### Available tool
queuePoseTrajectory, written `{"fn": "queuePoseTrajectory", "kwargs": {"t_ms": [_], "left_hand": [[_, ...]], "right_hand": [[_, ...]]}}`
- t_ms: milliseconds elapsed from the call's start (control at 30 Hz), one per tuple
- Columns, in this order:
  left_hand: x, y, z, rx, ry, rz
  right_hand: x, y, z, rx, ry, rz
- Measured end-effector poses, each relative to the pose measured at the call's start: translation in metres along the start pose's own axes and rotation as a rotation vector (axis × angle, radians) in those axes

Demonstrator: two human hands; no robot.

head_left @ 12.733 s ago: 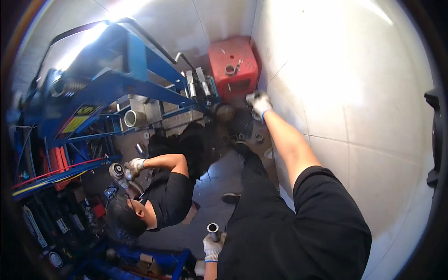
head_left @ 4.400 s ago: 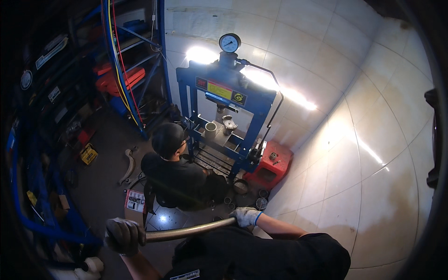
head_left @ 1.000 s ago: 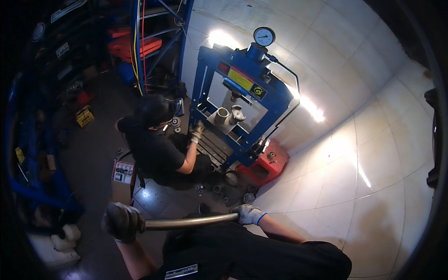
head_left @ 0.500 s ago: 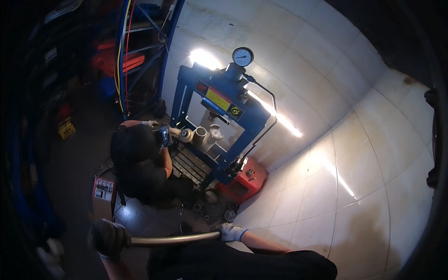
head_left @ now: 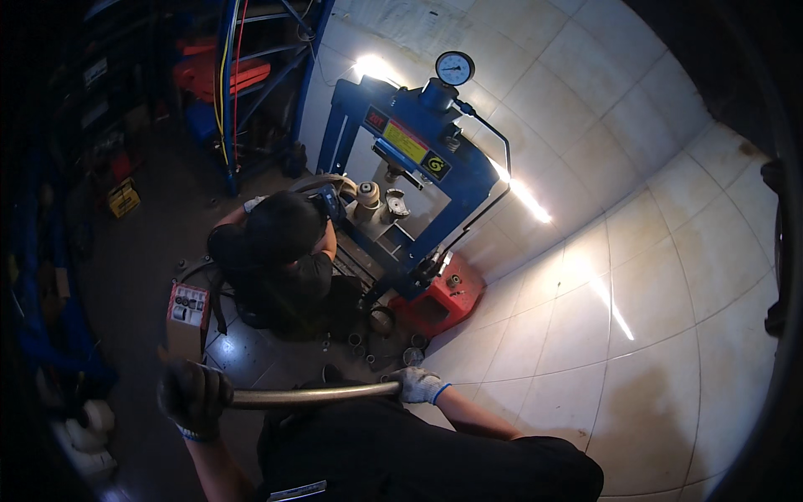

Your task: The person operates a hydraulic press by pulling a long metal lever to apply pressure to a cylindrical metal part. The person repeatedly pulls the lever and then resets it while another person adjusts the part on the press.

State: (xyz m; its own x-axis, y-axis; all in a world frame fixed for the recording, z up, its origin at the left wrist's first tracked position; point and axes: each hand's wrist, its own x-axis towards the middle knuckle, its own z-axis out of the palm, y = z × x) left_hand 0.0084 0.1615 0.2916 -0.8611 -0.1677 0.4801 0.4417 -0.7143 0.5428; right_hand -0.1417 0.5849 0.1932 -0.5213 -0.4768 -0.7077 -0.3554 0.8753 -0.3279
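Observation:
A metal tube (head_left: 309, 394) lies horizontally across my body, held at both ends. My left hand (head_left: 194, 395), in a dark, grimy glove, is closed round its left end. My right hand (head_left: 416, 385), in a pale glove with a blue cuff, grips the right end. Beyond them stands a blue shop press (head_left: 418, 125) with a round gauge (head_left: 454, 67). A crouching co-worker (head_left: 268, 251) bends at it with a curved metal arm (head_left: 330, 181), its round end (head_left: 366, 194) at the press bed, beside a notched metal piece (head_left: 395, 203).
A red plastic box (head_left: 460, 297) is right of the press, beside a tiled wall (head_left: 644, 284). Several rings (head_left: 414, 356) lie on the floor. Left are an open parts box (head_left: 186, 308), a blue rack (head_left: 276, 67) with hoses, a yellow case (head_left: 124, 197) and dark shelving.
The co-worker has brought the curved metal arm up to the press bed, its round end now over the cylinder there. My hands still grip the tube; the whole view has shifted slightly.

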Motion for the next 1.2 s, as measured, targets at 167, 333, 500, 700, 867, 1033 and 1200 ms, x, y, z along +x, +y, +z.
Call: {"fn": "queuePoseTrajectory", "kwargs": {"t_ms": [167, 333, 500, 700, 867, 1033, 1200], "left_hand": [[-0.002, -0.004, -0.009, -0.038, -0.013, -0.054], [-0.006, -0.010, -0.014, -0.039, -0.004, -0.074], [0.000, -0.013, -0.011, -0.028, 0.002, -0.095], [0.010, -0.038, 0.000, 0.003, -0.022, -0.126], [0.010, -0.053, 0.006, 0.032, 0.057, -0.146], [0.013, -0.054, 0.009, -0.004, 0.043, -0.184], [0.018, -0.055, 0.010, -0.061, -0.004, -0.223]], "right_hand": [[0.002, 0.001, 0.004, 0.005, 0.019, -0.026], [0.001, 0.006, 0.008, 0.022, 0.014, 0.011], [0.002, 0.013, 0.015, 0.007, 0.013, -0.001], [0.009, 0.032, 0.035, 0.050, 0.069, 0.010], [0.009, 0.047, 0.048, 0.058, 0.028, 0.106], [0.001, 0.046, 0.049, 0.091, 0.033, 0.118], [-0.003, 0.049, 0.053, 0.111, 0.011, 0.118]]}}
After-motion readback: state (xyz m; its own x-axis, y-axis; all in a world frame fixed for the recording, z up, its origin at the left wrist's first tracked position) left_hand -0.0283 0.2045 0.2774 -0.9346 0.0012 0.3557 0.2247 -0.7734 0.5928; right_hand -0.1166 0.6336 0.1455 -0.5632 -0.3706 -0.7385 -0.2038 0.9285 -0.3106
